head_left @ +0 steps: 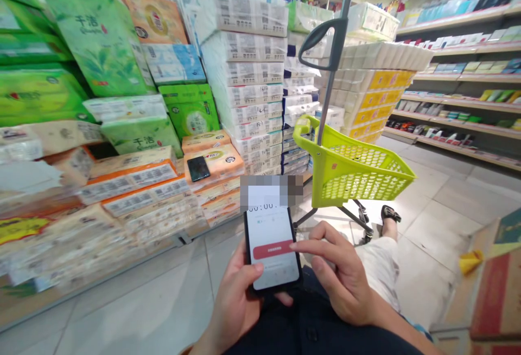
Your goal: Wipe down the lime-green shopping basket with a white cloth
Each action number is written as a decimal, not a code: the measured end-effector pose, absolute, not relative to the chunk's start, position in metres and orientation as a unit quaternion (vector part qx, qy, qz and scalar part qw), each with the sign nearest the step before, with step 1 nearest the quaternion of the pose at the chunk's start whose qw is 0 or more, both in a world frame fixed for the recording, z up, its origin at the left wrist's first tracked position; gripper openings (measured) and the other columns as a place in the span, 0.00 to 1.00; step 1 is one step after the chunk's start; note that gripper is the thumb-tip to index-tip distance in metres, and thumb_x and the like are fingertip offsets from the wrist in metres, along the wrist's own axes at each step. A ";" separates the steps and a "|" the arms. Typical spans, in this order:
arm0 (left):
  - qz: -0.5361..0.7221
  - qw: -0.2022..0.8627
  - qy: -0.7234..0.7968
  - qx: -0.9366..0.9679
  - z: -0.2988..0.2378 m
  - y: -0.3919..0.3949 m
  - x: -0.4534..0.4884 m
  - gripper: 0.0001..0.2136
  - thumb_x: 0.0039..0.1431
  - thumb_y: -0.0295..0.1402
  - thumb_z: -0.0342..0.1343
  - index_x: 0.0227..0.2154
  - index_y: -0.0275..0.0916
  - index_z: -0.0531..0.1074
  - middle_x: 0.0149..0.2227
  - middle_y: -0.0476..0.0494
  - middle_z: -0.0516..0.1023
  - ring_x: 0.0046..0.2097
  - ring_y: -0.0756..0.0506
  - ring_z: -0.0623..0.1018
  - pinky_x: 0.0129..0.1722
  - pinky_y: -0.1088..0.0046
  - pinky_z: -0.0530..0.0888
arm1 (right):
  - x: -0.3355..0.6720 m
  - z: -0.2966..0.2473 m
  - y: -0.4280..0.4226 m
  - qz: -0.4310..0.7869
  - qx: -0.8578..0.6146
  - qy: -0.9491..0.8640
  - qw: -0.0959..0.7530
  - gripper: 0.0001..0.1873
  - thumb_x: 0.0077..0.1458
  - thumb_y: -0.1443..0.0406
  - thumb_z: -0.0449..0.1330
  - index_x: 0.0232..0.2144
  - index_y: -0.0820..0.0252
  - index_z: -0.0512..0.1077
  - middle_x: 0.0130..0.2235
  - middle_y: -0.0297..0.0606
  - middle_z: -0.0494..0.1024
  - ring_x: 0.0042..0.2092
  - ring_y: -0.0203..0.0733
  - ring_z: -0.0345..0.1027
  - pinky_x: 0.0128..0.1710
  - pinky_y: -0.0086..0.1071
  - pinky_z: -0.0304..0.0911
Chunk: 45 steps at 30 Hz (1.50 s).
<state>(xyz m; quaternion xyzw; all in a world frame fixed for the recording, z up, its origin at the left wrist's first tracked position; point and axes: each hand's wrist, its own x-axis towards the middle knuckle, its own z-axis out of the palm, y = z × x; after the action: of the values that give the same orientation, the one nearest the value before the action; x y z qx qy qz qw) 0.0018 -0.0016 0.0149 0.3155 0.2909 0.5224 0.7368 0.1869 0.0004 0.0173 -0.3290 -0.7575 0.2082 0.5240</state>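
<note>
My left hand (234, 303) is wrapped round a black smartphone (272, 252) held upright in front of me, its thumb on the left edge. The screen is white with a red bar across the middle and a blurred top. My right hand (340, 276) hovers beside the phone on the right, index finger stretched out and touching the red bar, other fingers curled. It holds nothing.
A lime green shopping trolley (354, 173) with a grey handle pole (331, 45) stands just ahead. Stacks of tissue packs (134, 127) fill the left, with a second black phone (198, 168) lying on one. Shelves (456, 83) run along the right, cardboard boxes (494, 290) sit at the near right.
</note>
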 end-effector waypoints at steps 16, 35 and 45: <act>0.547 0.697 0.369 0.281 0.019 0.003 0.005 0.23 0.48 0.35 0.63 0.47 0.39 0.67 0.35 0.43 0.80 0.32 0.41 0.79 0.20 0.68 0.78 | 0.187 0.013 0.001 0.217 -0.338 -0.729 0.554 0.15 0.64 0.64 0.50 0.49 0.53 0.73 0.33 0.36 0.66 0.35 0.38 0.63 0.33 0.32 0.61; 0.515 0.747 0.320 0.273 0.024 0.061 -0.019 0.23 0.64 0.37 0.46 0.60 0.37 0.62 0.45 0.36 0.80 0.45 0.35 0.80 0.32 0.57 0.81 | 0.189 0.007 0.049 0.309 -0.429 -0.649 0.547 0.18 0.63 0.55 0.52 0.45 0.56 0.77 0.32 0.36 0.70 0.35 0.38 0.65 0.37 0.31 0.62; 0.460 0.772 0.301 0.319 0.012 0.113 -0.024 0.22 0.63 0.37 0.46 0.56 0.32 0.67 0.50 0.31 0.77 0.45 0.36 0.80 0.26 0.66 0.80 | 0.162 0.017 0.140 0.575 -0.371 -0.560 0.467 0.27 0.49 0.42 0.59 0.21 0.60 0.70 0.24 0.31 0.67 0.29 0.34 0.59 0.31 0.28 0.55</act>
<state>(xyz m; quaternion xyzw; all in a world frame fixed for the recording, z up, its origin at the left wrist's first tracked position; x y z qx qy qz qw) -0.0241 0.1128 0.0121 0.3192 0.3011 0.4604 0.7717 0.1624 0.1404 0.0169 -0.3706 -0.5598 0.5753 0.4672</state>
